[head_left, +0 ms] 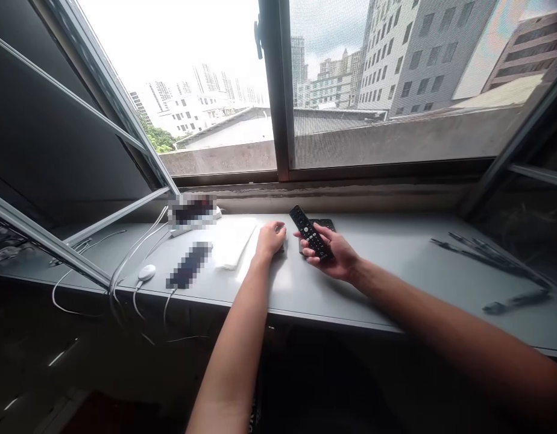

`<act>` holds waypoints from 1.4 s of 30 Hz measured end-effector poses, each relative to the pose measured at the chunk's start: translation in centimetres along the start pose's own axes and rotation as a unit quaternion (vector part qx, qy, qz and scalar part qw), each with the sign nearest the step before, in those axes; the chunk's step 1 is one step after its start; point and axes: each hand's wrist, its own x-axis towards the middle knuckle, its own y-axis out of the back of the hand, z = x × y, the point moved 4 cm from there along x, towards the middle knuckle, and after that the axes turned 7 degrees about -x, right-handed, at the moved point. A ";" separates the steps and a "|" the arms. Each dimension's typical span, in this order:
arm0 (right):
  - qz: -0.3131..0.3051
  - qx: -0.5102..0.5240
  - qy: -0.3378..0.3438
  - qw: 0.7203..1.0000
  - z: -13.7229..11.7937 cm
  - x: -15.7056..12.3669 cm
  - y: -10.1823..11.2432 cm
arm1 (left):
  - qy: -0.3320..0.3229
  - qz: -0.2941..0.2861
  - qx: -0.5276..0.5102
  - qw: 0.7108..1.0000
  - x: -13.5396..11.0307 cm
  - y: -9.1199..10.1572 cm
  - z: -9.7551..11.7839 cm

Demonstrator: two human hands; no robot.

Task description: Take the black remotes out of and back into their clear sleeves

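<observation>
My right hand (335, 256) holds a black remote control (309, 232) above the grey ledge (387, 265), fingers wrapped round its lower end and the buttons facing up. A second dark remote (326, 224) lies on the ledge just behind it. My left hand (270, 238) rests on the ledge with its fingers curled over something small that I cannot make out. A white folded cloth or paper (233, 241) lies directly left of that hand.
White cables (134, 256) and a small white puck (146, 272) lie at the ledge's left, with two blurred-out items beside them. Dark thin rods or tools (486, 256) lie at the right. A window with a mesh screen (396, 78) rises behind the ledge.
</observation>
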 end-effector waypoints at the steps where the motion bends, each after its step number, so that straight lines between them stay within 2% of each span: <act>1: 0.003 0.005 0.003 1.000 -0.1 0.0 0.1 | 0.001 -0.003 -0.002 1.000 0.0 0.0 0.0; 4: 0.028 0.006 0.018 0.999 -0.2 0.0 0.3 | 0.002 -0.009 -0.009 1.000 0.0 0.0 0.0; 9: 0.100 -0.048 0.072 0.991 -0.4 0.1 0.7 | 0.006 -0.009 -0.024 1.000 -0.2 0.1 0.0; 12: 0.084 -0.057 0.069 0.992 -0.5 0.2 0.5 | 0.008 -0.006 -0.026 1.000 -0.2 0.2 0.0; 18: 0.008 -0.048 0.052 0.997 -0.5 0.0 -0.1 | 0.006 -0.002 -0.024 1.000 -0.2 0.3 0.1; 21: 0.001 -0.051 0.053 0.997 -0.2 0.0 0.0 | 0.006 -0.001 -0.032 0.999 -0.2 0.4 0.2; 25: 0.063 -0.086 0.083 0.991 0.0 0.2 0.5 | 0.018 -0.007 -0.045 0.999 -0.2 0.4 0.1; 28: 0.102 -0.096 0.073 0.987 0.1 0.2 0.8 | 0.018 -0.007 -0.049 0.999 -0.1 0.5 0.1; 42: -0.041 -0.030 0.047 0.998 0.1 -0.1 -0.5 | 0.019 -0.008 -0.043 0.999 -0.4 0.6 0.3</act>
